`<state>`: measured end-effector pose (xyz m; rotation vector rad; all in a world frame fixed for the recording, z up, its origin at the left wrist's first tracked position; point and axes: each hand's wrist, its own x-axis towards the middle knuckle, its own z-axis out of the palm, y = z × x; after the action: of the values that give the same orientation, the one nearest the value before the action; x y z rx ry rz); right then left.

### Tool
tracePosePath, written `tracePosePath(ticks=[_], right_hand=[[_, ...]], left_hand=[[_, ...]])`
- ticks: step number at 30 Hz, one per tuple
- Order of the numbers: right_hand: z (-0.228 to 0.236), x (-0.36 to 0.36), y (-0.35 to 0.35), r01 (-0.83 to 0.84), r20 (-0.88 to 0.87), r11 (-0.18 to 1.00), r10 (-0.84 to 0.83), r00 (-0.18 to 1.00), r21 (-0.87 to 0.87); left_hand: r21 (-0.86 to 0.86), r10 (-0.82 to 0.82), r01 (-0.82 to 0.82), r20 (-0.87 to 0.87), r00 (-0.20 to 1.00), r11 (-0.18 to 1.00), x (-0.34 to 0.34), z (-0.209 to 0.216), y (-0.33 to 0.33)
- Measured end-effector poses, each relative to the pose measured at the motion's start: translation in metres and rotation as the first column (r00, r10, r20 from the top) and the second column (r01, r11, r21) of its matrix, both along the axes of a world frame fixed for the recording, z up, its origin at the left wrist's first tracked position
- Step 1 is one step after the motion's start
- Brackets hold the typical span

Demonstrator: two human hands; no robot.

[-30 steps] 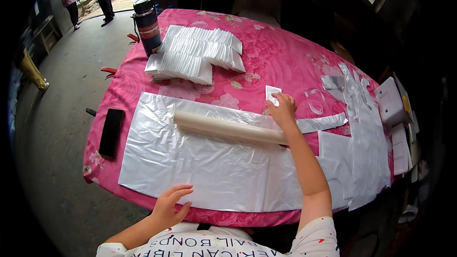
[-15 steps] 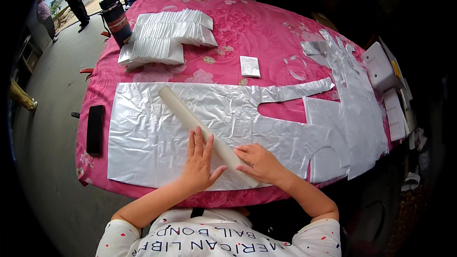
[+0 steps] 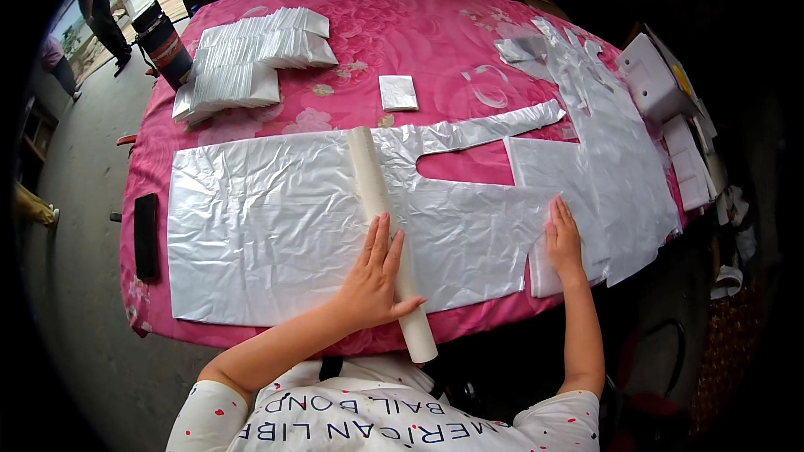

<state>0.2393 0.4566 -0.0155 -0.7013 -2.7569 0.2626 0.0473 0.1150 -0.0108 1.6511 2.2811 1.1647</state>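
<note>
Nearest the person, the left hand (image 3: 374, 280) lies against a pale tube (image 3: 373, 176), its fingers extended, slightly parted and not wrapped round it. The tube rests crosswise on a silvery plastic sheet (image 3: 260, 226), its near end reaching the table's near edge. The right hand (image 3: 564, 241) is laid out flat at the sheet's right part, fingers straight and nothing gripped; whether it presses down cannot be told. A black phone (image 3: 146, 237) lies just beside the sheet's left edge. Beyond the sheet, a single folded packet (image 3: 398, 92) sits on the pink floral tablecloth (image 3: 402, 25). Farther left, rows of similar packets (image 3: 260, 42) stand near a dark flask (image 3: 163, 46).
</note>
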Motion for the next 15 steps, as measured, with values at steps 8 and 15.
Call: tracePosePath(ticks=[8,15], right_hand=[[-0.018,0.067,0.061,0.462,-0.096,0.881,-0.454,0.886,0.105],[0.03,0.041,0.001,0.429,-0.302,0.902,-0.396,0.867,0.05]], left_hand=[[-0.148,-0.089,0.078,-0.065,0.994,0.986,0.004,0.01,0.007],[-0.149,-0.098,0.084,-0.093,0.991,0.985,0.009,0.013,0.012]])
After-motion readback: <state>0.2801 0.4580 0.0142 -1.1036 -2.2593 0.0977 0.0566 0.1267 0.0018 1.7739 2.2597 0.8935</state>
